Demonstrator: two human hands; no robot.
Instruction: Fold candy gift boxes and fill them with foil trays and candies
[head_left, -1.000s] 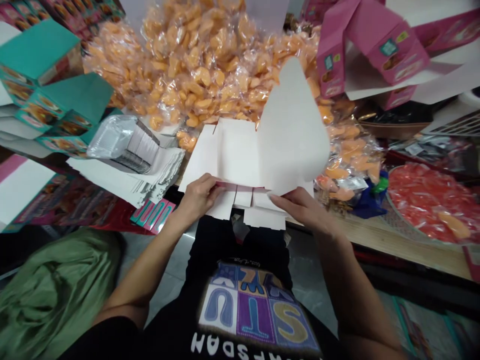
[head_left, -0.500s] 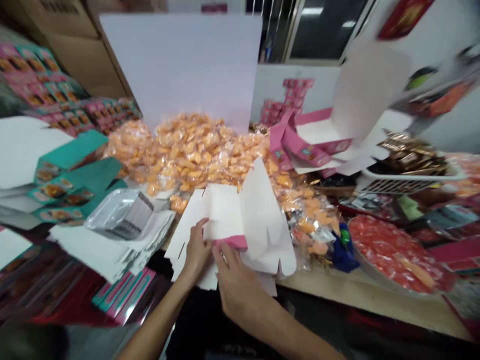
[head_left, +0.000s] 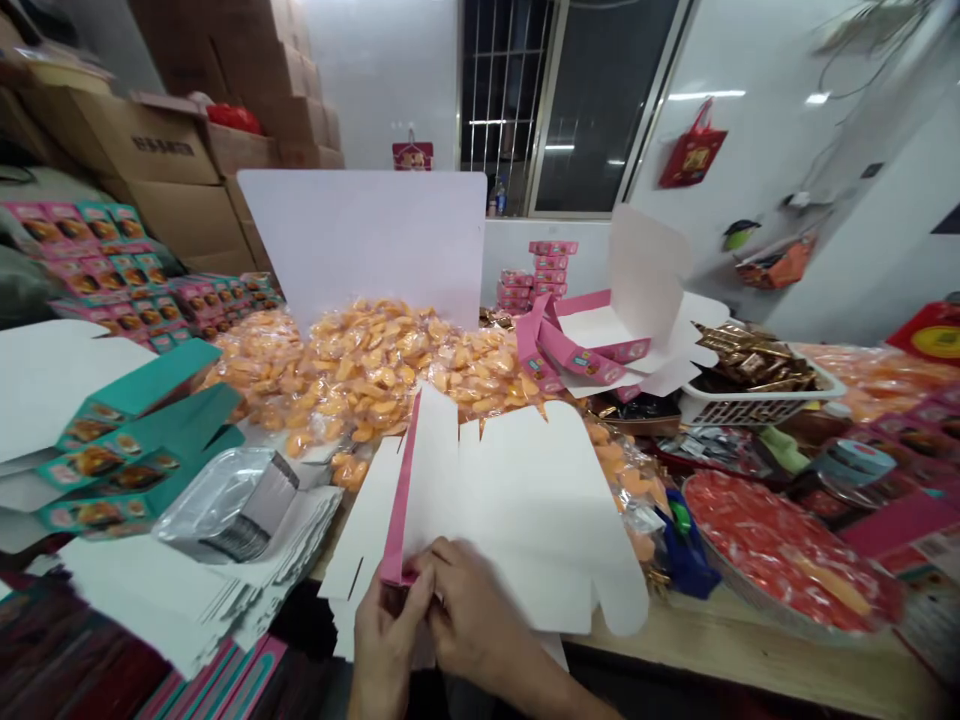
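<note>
A cardboard box blank, white inside and pink outside, stands partly folded in front of me. My left hand grips its near left corner, thumb and fingers closed on the pink edge. Close against it, my right hand pinches the same near edge with bent fingers; the fingertips are partly hidden. The blank's left side wall is raised upright, and its wide lid flap spreads to the right. More flat white blanks lie underneath.
Wrapped orange pieces heap behind the blank. To the left are a stack of foil trays and teal boxes. Pink boxes, a white basket of gold packets and a bowl of red packets stand right.
My hands have come together at the blank's near left corner. The blank has turned, its left wall now upright and its lid flap spread right. The head view has tilted up.
</note>
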